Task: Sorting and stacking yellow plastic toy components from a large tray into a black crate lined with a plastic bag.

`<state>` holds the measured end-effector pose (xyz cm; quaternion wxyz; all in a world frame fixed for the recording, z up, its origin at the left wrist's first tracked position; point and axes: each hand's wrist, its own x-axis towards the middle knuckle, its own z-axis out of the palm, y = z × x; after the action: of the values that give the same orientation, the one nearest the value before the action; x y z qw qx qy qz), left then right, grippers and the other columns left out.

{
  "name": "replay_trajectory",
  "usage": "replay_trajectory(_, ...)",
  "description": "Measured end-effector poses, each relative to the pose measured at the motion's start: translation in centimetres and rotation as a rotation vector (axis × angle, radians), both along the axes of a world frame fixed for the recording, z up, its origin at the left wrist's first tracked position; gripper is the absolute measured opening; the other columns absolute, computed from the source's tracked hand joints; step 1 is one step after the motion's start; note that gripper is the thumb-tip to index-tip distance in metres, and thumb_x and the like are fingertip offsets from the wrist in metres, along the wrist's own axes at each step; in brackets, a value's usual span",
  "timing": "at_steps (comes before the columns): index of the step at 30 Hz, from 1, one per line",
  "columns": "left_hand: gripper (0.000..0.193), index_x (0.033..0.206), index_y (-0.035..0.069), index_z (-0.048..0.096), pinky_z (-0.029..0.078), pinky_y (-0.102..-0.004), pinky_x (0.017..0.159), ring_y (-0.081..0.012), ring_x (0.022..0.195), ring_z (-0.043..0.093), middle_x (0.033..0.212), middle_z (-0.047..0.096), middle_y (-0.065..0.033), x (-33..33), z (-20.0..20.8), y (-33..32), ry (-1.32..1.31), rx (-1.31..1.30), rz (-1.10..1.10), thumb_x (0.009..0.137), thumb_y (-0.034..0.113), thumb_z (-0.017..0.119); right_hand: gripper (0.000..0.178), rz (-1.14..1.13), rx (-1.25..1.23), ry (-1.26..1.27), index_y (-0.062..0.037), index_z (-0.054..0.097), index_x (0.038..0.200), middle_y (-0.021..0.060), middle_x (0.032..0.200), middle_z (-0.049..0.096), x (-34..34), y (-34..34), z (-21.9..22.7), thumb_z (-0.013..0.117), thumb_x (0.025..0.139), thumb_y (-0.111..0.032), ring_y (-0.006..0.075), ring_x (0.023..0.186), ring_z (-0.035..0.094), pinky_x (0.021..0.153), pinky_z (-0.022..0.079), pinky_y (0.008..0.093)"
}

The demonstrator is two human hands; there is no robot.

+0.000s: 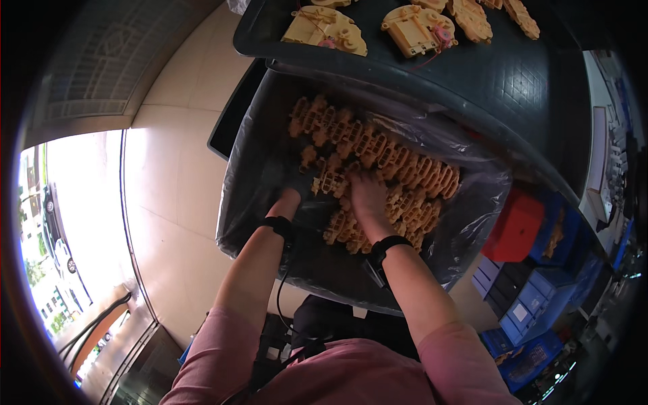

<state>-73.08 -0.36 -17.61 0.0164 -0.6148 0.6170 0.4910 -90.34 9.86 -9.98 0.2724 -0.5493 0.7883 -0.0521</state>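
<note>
Rows of tan-yellow moulded plastic parts (405, 162) stand packed on edge in a dark bin (260, 175) lined with clear plastic film. My right hand (368, 197) reaches in among the middle rows, its fingers curled down around one of the yellow plastic parts, partly hidden by the neighbouring pieces. Left of the rows, my left hand (290, 198) dips into the shadowed side of the bin; its fingers do not show. A single plastic part (308, 156) sits slightly apart between the far rows and my left hand.
Beyond the bin, a black tray (499, 81) overhangs its far edge, carrying several yellow gear housings (412, 30) with thin wires. A red container (516, 226) and blue crates (536, 304) stand to the right. A cable hangs from my left wristband.
</note>
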Motion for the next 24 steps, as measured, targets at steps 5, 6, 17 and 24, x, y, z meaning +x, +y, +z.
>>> replay_trajectory(5, 0.064, 0.136, 0.002, 0.042, 0.041, -0.0331, 0.098, -0.0270, 0.121, 0.049, 0.132, 0.051, -0.0159, -1.1, -1.8, -0.8, -0.021, -0.073, -0.015, 0.089, 0.042, 0.060, 0.033, 0.030, -0.116, -0.100, -0.0090, 0.056, 0.113, 0.0104, 0.112, 0.055, -1.4, -0.4, 5.1, 0.067, 0.081, -0.011, 0.0288, 0.101, 0.056, 0.085, 0.046, 0.0413)
replay_trajectory(6, 0.064, 0.136, 0.002, 0.042, 0.041, -0.0330, 0.098, -0.0272, 0.121, 0.049, 0.132, 0.051, -0.0159, -0.1, -1.2, -0.3, -0.005, -0.066, 0.004, 0.089, 0.041, 0.060, 0.033, 0.073, -0.126, -0.265, -0.0069, 0.056, 0.113, 0.0117, 0.113, 0.055, -1.9, -0.8, 8.2, 0.067, 0.083, -0.013, 0.0269, 0.095, 0.058, 0.080, 0.048, 0.0399)
replay_trajectory(17, 0.069, 0.139, 0.003, 0.038, 0.040, -0.0330, 0.100, -0.0301, 0.124, 0.047, 0.137, 0.047, -0.0192, -1.7, 15.2, 1.0, 0.036, 0.144, 0.210, 0.088, 0.043, 0.061, 0.059, 0.532, -0.404, 0.159, -0.0118, 0.048, 0.128, 0.0109, 0.126, 0.052, -16.1, -16.0, 30.5, 0.070, 0.073, -0.004, 0.0300, 0.116, 0.050, 0.095, 0.043, 0.0386)
replay_trajectory(24, 0.056, 0.142, 0.004, 0.036, 0.037, -0.0309, 0.102, -0.0189, 0.120, 0.047, 0.130, 0.049, -0.0096, -4.8, 33.2, 6.1, 0.918, 0.312, 0.177, 0.094, 0.020, 0.059, 0.067, 0.578, -0.228, 0.266, -0.0077, 0.044, 0.127, 0.0159, 0.118, 0.055, -20.0, -18.5, 26.3, 0.074, 0.066, -0.011, 0.0322, 0.110, 0.054, 0.092, 0.046, 0.0356)
